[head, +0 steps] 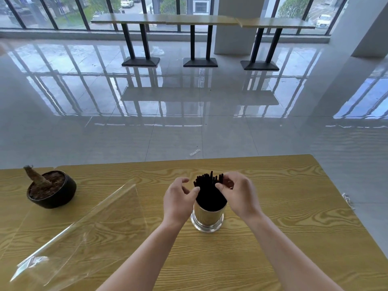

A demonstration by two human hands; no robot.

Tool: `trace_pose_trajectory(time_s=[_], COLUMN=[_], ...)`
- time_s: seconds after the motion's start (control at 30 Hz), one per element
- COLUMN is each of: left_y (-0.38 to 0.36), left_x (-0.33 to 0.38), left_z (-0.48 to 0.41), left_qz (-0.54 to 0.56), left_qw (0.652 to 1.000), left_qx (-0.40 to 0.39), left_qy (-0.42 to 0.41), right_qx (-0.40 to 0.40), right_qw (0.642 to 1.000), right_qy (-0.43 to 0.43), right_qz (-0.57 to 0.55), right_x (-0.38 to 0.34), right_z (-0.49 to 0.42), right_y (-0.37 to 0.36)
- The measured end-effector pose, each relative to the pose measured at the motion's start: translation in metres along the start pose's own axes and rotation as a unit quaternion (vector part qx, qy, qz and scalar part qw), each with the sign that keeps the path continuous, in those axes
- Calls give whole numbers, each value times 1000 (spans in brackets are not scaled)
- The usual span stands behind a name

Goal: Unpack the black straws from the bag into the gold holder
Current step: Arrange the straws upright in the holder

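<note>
A bundle of black straws [209, 190] stands upright in the shiny gold holder [207, 218] near the middle of the wooden table [283, 206]. Their tips are uneven, and one pokes above the rest. My left hand [178, 201] is at the bundle's left side, its thumb and forefinger touching the straws. On the right side my right hand [239, 194] has its thumb and fingers pressed against the straws. The clear plastic bag [69, 232] lies flat and empty on the table to the left.
A dark bowl-shaped pot [52, 189] with soil and a bare stump stands at the table's left. The table's far edge runs just beyond the holder, its right edge slants off at the right. Beyond is glossy tiled floor and long tables by the windows.
</note>
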State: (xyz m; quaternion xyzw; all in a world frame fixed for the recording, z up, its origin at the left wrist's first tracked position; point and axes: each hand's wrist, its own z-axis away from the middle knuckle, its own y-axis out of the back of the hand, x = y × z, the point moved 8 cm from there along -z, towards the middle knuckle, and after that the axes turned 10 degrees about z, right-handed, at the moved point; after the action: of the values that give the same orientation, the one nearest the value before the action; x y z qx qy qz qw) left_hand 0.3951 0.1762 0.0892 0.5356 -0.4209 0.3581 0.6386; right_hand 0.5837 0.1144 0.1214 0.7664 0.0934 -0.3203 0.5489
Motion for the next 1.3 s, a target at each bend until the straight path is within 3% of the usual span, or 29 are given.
trace_pose_trajectory(time_s=[0.17,0.37,0.6,0.73,0.9,1.1,1.3], left_y=[-15,-25,-30,-36,-41,-39,-29], left_x=[-2,11,5,8,16,16,5], left_z=[-6,-16,-15,-10,-13,-14,-15], left_qz=[-21,-43,-106,-162,-194,-169,-165], left_qw=[1000,998,989,979,973,977,980], left_qx=[-20,-21,-52,-51,-35,-49,-51], left_qy=[1,-45,-86,-111,-119,-124,-103], right_qx=[23,8,95,5,-29,-94,-50], right_qw=[998,999,994,996,993,991,995], right_qy=[1,-40,-55,-76,-74,-73,-19], right_qz=[60,24,7,40,91,66,83], right_x=[2,12,29,38,28,21,13], right_z=[1,-2,8,6,-11,-21,-17], right_y=[-9,-14,7,-8,-18,-29,-26])
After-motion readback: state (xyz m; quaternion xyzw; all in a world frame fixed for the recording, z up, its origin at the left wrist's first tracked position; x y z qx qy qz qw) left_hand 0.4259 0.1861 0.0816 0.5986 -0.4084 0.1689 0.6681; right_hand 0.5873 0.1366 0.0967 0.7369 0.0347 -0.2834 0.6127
